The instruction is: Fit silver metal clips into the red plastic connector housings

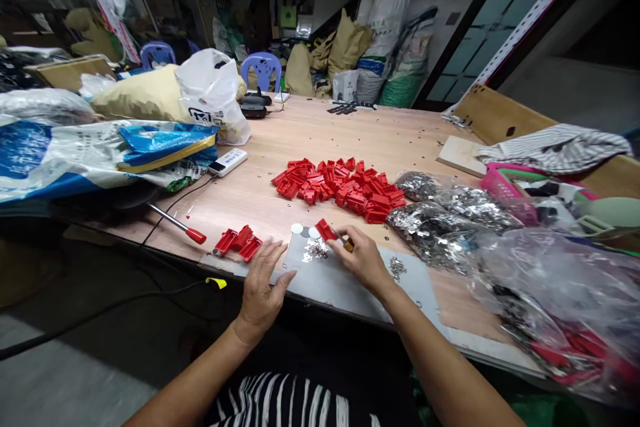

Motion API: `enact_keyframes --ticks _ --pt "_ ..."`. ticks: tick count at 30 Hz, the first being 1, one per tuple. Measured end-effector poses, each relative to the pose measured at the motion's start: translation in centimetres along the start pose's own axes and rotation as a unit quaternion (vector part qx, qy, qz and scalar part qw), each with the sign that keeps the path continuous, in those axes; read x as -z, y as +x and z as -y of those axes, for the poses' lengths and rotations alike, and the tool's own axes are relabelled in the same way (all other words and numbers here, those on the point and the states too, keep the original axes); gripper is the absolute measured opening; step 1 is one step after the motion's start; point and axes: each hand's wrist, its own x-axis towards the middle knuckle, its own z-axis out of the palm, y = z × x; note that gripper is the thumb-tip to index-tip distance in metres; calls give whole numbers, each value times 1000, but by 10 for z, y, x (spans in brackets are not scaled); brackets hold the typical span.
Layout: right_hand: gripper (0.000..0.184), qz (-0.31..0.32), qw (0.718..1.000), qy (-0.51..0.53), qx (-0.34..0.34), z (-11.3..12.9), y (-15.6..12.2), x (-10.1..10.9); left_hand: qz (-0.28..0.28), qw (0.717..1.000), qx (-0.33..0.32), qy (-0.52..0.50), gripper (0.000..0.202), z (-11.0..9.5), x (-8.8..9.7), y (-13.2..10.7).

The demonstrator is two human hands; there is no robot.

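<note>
My left hand (263, 290) rests at the table's front edge with fingers stretched out and nothing in it. Its fingertips are close to a small group of red plastic housings (243, 240). In my right hand (367, 260) a single red plastic part (325, 230) is pinched, tilted over the grey mat (350, 277). A small dark and brass-coloured piece (346, 242) also shows at these fingers; its kind is unclear. Beneath the red part lies a small heap of shiny metal pieces (315, 250). Another little heap of metal bits (397, 268) lies right of my right wrist.
Beyond my hands is a large pile of red housings (345, 187). Clear bags of metal pieces (430, 227) crowd the right, beside a pink basket (500, 177). To the left are a red-tipped metal lever (195, 235), a white device (229, 161) with a cable, and sacks (165, 147).
</note>
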Motion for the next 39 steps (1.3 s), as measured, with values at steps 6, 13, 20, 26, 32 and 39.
enact_keyframes --ticks 6,13,20,26,32,39 --pt "10 141 976 154 62 23 -59 -10 156 842 331 -397 48 -33 -18 -10" --pt "9 42 998 -19 -44 4 -34 -10 113 825 338 -440 38 -29 -15 -18" --pt "11 52 972 -208 -95 8 -22 -30 97 813 341 -461 42 -29 -12 -17" --pt "10 54 976 -188 -97 4 -23 -27 80 815 340 -463 39 -22 -19 -18" --pt "13 54 993 -63 -85 -5 -27 -17 99 885 251 -379 34 -18 -22 -19" --pt "21 66 996 39 -47 -5 -36 -10 122 903 229 -343 37 -20 -22 -18"
